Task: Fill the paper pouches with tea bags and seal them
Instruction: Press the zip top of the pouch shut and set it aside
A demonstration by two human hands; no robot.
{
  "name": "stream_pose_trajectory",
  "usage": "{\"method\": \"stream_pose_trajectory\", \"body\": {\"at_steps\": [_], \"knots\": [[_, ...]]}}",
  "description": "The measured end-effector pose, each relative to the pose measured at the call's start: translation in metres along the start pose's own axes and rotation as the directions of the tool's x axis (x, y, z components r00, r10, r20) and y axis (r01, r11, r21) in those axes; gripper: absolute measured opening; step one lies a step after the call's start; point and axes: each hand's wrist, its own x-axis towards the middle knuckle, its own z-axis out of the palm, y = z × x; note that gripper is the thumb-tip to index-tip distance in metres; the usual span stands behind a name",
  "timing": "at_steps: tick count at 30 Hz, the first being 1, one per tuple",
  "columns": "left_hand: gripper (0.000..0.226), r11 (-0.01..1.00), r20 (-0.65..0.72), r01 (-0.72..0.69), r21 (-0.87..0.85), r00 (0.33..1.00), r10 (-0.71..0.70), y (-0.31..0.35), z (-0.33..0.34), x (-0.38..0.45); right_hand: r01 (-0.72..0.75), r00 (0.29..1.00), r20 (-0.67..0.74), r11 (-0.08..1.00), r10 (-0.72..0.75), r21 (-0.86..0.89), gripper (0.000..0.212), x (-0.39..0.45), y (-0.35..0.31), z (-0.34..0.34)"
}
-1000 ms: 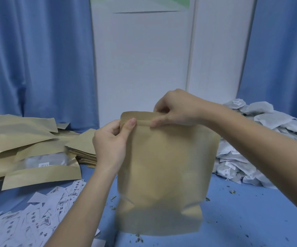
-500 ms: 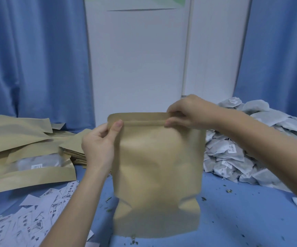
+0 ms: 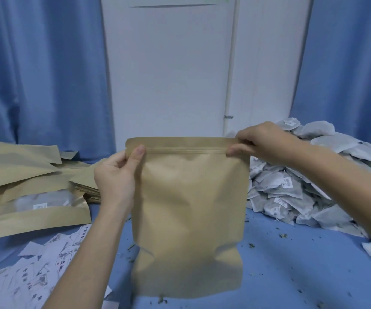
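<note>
A brown paper pouch (image 3: 191,215) stands upright on the blue table (image 3: 291,270) in the middle of the view, bulging as if filled. My left hand (image 3: 115,177) pinches its top left corner, thumb on the zip strip. My right hand (image 3: 262,141) pinches the zip strip at the top right corner. The strip between them looks pressed flat. A heap of grey tea bags (image 3: 309,181) lies at the right behind my right arm.
Flat brown pouches (image 3: 24,175) are piled at the left, one with a clear window (image 3: 37,204) showing. White printed paper slips (image 3: 24,270) are scattered at the lower left. Loose tea crumbs dot the table. Blue curtains and a white panel stand behind.
My right hand has slid along the zip strip from near the left corner to the right corner. My left hand has kept its hold on the left corner.
</note>
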Motion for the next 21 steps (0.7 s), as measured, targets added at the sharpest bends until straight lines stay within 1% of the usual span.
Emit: {"method": "stream_pose_trajectory", "body": {"at_steps": [2,4,7,10,13,14,16,17,18,20,21], "knots": [[0.055,1.000,0.007,-0.019,0.013,1.000,0.019,0.001,0.003,-0.001,0.003,0.999,0.045,0.999,-0.002,-0.036,0.045,0.000,0.000,-0.002],[0.058,0.998,0.006,-0.051,0.038,0.999,0.051,0.002,0.005,-0.003,0.049,0.998,0.051,0.997,-0.046,-0.061,0.039,0.004,-0.008,-0.002],[0.058,0.997,0.025,-0.067,0.033,0.998,0.066,0.005,0.010,-0.007,0.128,0.992,-0.017,0.990,-0.127,0.057,0.048,0.016,-0.041,0.003],[0.055,0.998,0.037,-0.063,0.011,0.997,0.063,0.007,0.011,-0.008,0.193,0.978,-0.106,0.975,-0.181,0.111,0.038,0.032,-0.073,0.011],[0.049,0.999,0.040,-0.040,-0.036,0.998,0.041,0.007,0.009,-0.008,0.202,0.975,-0.119,0.969,-0.186,0.139,0.034,0.040,-0.081,0.013],[0.046,0.998,0.039,-0.028,-0.053,0.999,0.030,0.007,0.007,-0.008,0.208,0.975,-0.111,0.970,-0.195,0.126,0.035,0.041,-0.081,0.013],[0.042,0.997,0.015,-0.007,-0.076,1.000,0.009,0.007,0.002,-0.007,0.198,0.976,-0.102,0.980,-0.195,0.022,0.038,0.038,-0.076,0.015],[0.043,0.996,0.006,0.003,-0.092,1.000,-0.003,0.005,-0.002,-0.004,0.166,0.978,-0.123,0.985,-0.170,-0.047,0.041,0.035,-0.070,0.015],[0.044,0.995,0.005,0.012,-0.098,1.000,-0.012,0.003,-0.005,-0.002,0.124,0.979,-0.152,0.988,-0.138,-0.096,0.047,0.031,-0.064,0.014],[0.048,0.996,0.039,0.008,-0.087,0.999,-0.004,0.002,-0.006,0.000,0.094,0.971,-0.212,0.990,-0.114,-0.101,0.058,0.023,-0.056,0.017],[0.047,0.996,0.050,0.001,-0.089,0.999,0.003,0.000,-0.004,0.001,0.116,0.962,-0.238,0.989,-0.135,-0.094,0.059,0.020,-0.053,0.019]]}}
